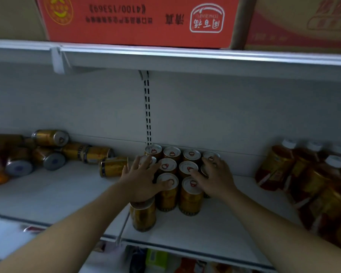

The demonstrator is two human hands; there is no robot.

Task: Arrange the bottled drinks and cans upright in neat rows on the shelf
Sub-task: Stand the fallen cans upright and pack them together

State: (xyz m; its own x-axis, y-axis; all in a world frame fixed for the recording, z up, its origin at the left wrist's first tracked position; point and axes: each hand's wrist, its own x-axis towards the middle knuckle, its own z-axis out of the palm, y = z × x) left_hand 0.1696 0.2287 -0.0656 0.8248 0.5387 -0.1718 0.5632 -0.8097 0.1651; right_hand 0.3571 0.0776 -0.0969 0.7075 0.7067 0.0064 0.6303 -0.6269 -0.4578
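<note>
Both the left hand (pixel 140 180) and the right hand (pixel 215 178) rest open on a block of upright gold cans (pixel 189 196) standing mid-shelf in rows. Left: fingers splayed straight over the left lids, thumb on a front lid. Right: fingers spread, lightly bent, tips on the right lids. Neither grips a can. Lids are round and silvery with red pull tabs. Toppled gold cans (pixel 112 166) lie left on the white shelf (pixel 67 194); white-capped amber bottles (pixel 274 166) lean right.
</note>
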